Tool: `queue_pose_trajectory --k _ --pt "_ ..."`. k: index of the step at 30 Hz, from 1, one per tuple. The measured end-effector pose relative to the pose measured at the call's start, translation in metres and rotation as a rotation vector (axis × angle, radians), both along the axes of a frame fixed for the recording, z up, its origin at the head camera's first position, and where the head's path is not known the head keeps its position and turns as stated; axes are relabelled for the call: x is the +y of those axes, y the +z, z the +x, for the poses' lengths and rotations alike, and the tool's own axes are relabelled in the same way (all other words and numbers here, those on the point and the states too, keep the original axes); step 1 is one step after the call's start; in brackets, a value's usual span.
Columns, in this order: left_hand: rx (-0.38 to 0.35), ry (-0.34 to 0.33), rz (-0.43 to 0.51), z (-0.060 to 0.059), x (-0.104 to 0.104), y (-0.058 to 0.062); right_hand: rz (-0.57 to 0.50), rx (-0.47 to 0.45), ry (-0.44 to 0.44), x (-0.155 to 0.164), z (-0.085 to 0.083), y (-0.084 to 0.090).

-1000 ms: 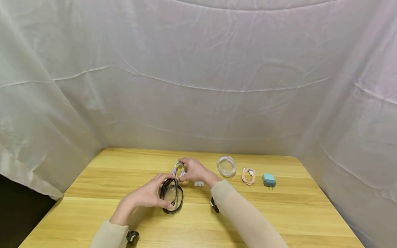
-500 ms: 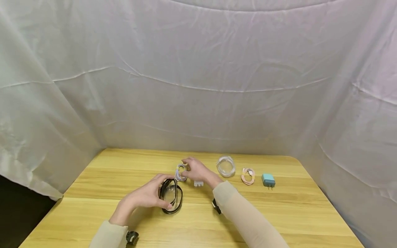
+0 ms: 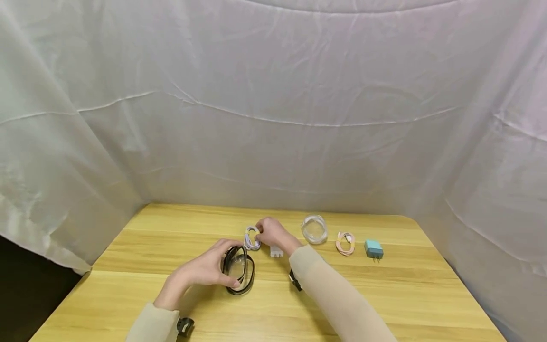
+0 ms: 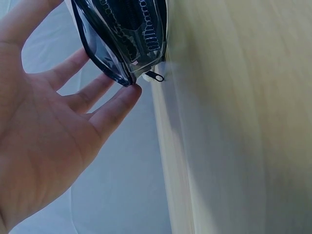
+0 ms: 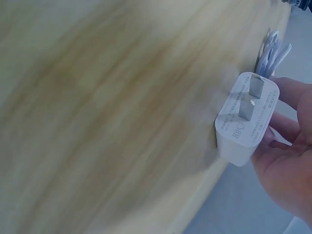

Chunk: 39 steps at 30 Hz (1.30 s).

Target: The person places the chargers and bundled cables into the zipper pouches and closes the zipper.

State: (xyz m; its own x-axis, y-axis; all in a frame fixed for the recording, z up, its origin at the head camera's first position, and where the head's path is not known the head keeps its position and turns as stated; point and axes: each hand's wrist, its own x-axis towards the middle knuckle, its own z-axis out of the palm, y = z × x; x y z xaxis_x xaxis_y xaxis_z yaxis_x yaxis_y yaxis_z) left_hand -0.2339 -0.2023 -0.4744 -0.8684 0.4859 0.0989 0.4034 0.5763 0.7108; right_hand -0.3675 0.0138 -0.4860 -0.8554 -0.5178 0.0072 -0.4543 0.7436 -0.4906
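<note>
My left hand [image 3: 209,268] holds a clear pouch with black trim [image 3: 239,271] upright on the wooden table [image 3: 384,294], thumb over its top and fingers at its near edge. In the left wrist view the fingertips [image 4: 129,95] touch the pouch [image 4: 122,34] beside its zipper pull [image 4: 155,76]. My right hand [image 3: 266,232] pinches a coiled white cable [image 3: 251,238] just behind the pouch. In the right wrist view that cable [image 5: 270,52] stands past a white plug charger [image 5: 246,119], which lies against my right hand [image 5: 287,156].
The white charger [image 3: 276,251] lies under my right wrist. To its right sit a clear coil [image 3: 314,229], a pink cable [image 3: 344,242] and a teal charger [image 3: 373,249] in a row. White cloth [image 3: 273,118] walls the table on three sides.
My right hand has brought the white cable coil slightly down and right, closer to the table. The left hand and the pouch have stayed put.
</note>
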Motion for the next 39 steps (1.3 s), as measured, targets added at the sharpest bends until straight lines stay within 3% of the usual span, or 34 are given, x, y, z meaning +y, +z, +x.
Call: queue_pose_trajectory --k 11,19,39 --pt "0.003 -0.001 -0.002 0.000 0.002 0.001 -0.085 -0.043 -0.040 0.003 -0.002 -0.002" --pt "0.004 -0.002 0.006 0.001 0.002 0.000 -0.212 -0.077 -0.045 0.006 0.000 -0.004" --pt "0.008 0.013 -0.006 0.002 0.001 -0.001 -0.572 -0.119 -0.089 0.030 0.026 0.008"
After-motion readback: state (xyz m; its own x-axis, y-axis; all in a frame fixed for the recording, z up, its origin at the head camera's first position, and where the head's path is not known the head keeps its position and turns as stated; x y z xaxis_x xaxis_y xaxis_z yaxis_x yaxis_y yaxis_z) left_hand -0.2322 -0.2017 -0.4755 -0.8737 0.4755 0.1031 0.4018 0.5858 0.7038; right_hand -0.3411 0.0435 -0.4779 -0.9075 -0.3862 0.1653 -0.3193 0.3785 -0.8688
